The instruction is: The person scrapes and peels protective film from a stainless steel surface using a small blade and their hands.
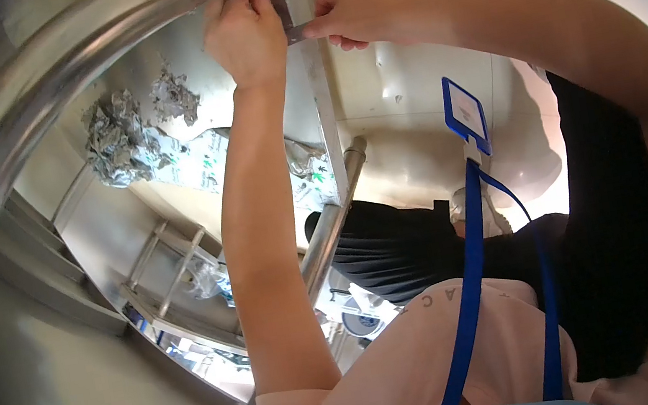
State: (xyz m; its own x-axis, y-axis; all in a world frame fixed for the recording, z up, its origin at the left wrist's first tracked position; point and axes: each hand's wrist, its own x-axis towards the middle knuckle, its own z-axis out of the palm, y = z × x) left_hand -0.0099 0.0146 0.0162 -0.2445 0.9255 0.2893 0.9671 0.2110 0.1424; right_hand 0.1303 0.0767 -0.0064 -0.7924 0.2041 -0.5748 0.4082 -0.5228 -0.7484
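My left hand (242, 33) is closed at the top of a metal frame, its fingers curled near a flat edge; what it grips, if anything, is hidden. To its right, my right hand (353, 13) pinches the end of a thin, dark strip (297, 34). The strip reaches across the pale upright bar (314, 85) toward my left hand. Crumpled silvery film (115, 138) lies on the metal surface to the left of my left forearm, beside printed film with green leaf shapes (195, 162).
A thick curved metal tube (17, 137) arches along the left and top. A metal leg (330, 240) slants below the frame. A blue-edged badge (465, 114) hangs from a blue lanyard (472, 281). Metal rails (169, 269) stand at lower left.
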